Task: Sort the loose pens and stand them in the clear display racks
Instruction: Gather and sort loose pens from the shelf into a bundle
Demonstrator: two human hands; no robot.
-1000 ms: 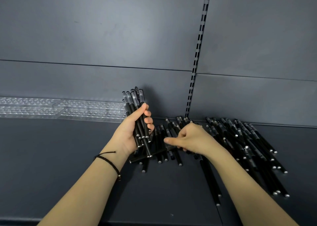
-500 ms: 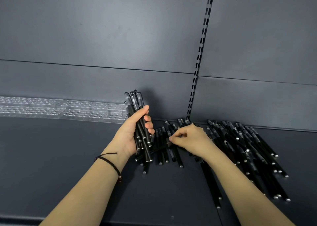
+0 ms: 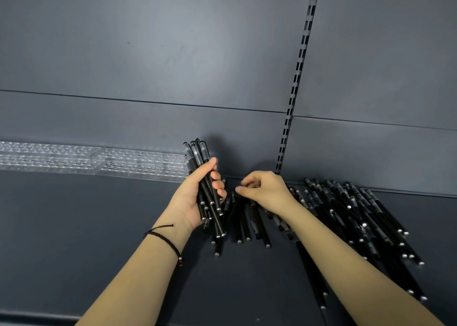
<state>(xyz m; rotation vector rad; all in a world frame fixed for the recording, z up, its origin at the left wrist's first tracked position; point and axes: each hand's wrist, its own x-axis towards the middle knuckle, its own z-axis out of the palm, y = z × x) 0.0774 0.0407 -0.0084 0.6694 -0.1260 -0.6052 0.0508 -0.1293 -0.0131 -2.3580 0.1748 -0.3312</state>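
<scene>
We grip a bundle of black pens [image 3: 197,152] in our left hand [image 3: 195,199], thumb along one side and fingers wrapped round the other. The pens stand nearly upright with a slight lean to the left. Their clear-capped ends fan out above the thumb and their silver-tipped ends stick out below the palm, above the shelf [image 3: 74,226].

Our right hand [image 3: 269,192] is just beside it, knuckles up, fingers curled down onto the tops of a few pens lying side by side on the shelf between our 2 hands. The fingertips sit right at the pens, but we cannot tell whether they actually pinch one.

The loose pens [image 3: 358,214] lie in an untidy heap to the right of that hand. Most point toward the back panel [image 3: 148,53], and some run under our right forearm toward the front edge.

The clear display racks [image 3: 99,160] lie end to end along the back of the shelf on the left. Their near end is just behind the held bundle, and no pens show in their holes.

A slotted upright [image 3: 296,78] runs down the back panel to the shelf behind our right hand. A black cord bracelet [image 3: 168,239] circles our left wrist.
</scene>
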